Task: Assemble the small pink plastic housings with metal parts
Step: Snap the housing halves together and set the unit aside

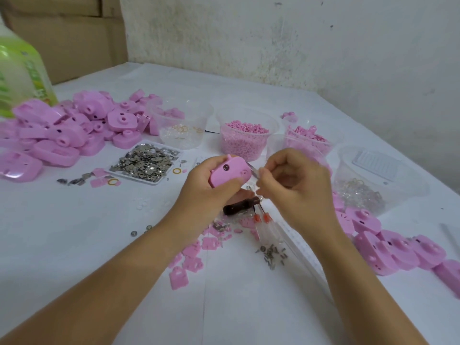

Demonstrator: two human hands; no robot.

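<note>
Nearest the front edge of the tabletop, flat pink pieces are scattered, too many to be counted. A small heap of screws is seen just to their right. Beyond these, two clear-handled screwdrivers with red collars are laid side by side. One dark-handled tool lies just beneath the hands.

One pink housing is held above the middle of the tabletop. It is enclosed by the grip of the left hand, with the thumb pressed along its lower edge and the fingers curled behind it. Its right end juts out of the grip toward the right hand. The housing is rounded and glossy, with one small dark hole on its face and one raised round boss near its right end. The right hand's grip is closed, with the fingertips pinched on a thin metal piece that meets the housing's right end. What the piece is cannot be told.

Along the right edge a row of housings is laid. One tray of metal parts is set left of the hands. Farther back, four clear tubs can be counted with certainty. A heap of housings, too many to count, is piled at the far left, and one green bottle stands at the far left corner.
</note>
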